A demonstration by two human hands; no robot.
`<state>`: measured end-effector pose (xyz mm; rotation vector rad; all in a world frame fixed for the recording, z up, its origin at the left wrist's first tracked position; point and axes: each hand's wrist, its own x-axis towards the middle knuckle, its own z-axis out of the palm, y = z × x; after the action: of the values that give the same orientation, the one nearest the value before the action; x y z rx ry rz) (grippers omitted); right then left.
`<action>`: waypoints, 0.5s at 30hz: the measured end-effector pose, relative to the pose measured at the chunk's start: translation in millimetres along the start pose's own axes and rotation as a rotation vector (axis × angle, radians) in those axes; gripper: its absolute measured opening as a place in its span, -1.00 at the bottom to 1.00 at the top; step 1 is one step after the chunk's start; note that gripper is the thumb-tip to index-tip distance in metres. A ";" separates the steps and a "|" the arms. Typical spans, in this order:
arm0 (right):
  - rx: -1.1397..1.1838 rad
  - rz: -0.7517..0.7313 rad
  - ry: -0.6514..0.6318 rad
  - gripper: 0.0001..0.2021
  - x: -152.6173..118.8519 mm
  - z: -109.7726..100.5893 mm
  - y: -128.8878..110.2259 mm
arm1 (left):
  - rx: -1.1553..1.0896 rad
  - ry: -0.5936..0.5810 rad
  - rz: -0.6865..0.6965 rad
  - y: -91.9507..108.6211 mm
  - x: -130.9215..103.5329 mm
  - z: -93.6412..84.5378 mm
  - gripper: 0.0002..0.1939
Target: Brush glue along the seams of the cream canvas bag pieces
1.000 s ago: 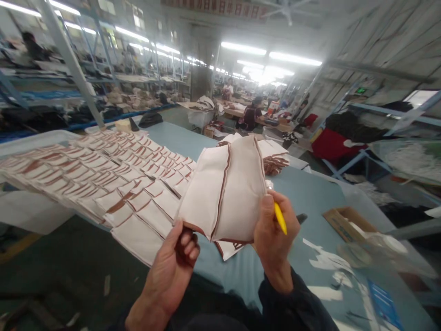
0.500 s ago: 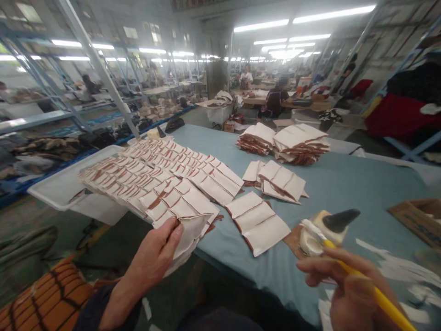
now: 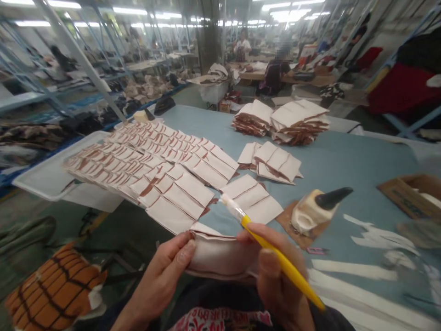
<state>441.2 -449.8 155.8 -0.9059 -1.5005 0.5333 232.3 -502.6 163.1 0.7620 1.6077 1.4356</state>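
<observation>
My left hand (image 3: 165, 266) pinches the left end of a folded white fabric panel (image 3: 220, 255) with brown edging, held low in front of my body. My right hand (image 3: 280, 271) grips a yellow-handled brush (image 3: 275, 253); its pale bristles point up and left. The right fingers also lie at the panel's right end; whether they grip it is hard to see. Beyond the brush tip rests another creased white panel (image 3: 253, 197). To the right, a cream container (image 3: 306, 214) with a black spout stands on a brown square.
Overlapping rows of white-and-brown panels (image 3: 179, 156) cover the table's left. Taller stacks (image 3: 296, 119) stand at the back. A cardboard box (image 3: 409, 193), pink-handled snips (image 3: 317, 250) and white strips (image 3: 358, 269) lie on the right. An orange cushion (image 3: 55, 285) sits lower left.
My left hand has drawn the panel off the rows, toward my body. My right hand has carried the brush left from the cream container to the panel. The view has tilted down.
</observation>
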 end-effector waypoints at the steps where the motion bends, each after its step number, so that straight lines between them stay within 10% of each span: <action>1: -0.063 -0.053 -0.026 -0.74 2.6 3.6 2.8 | 0.077 -0.001 0.025 -2.0 -4.1 2.4 -0.72; 10: -0.217 -0.215 -0.017 -0.72 -5.2 1.5 28.4 | 0.261 -0.625 -0.011 11.3 -1.9 23.5 -0.70; 15: 0.049 0.215 0.207 -0.70 -8.7 -10.6 12.3 | 0.250 -0.651 0.059 8.1 -2.9 42.6 -0.80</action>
<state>453.9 -451.3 142.6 -1.0579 -1.2065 0.6096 270.4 -483.4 171.4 1.2749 1.2600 0.8878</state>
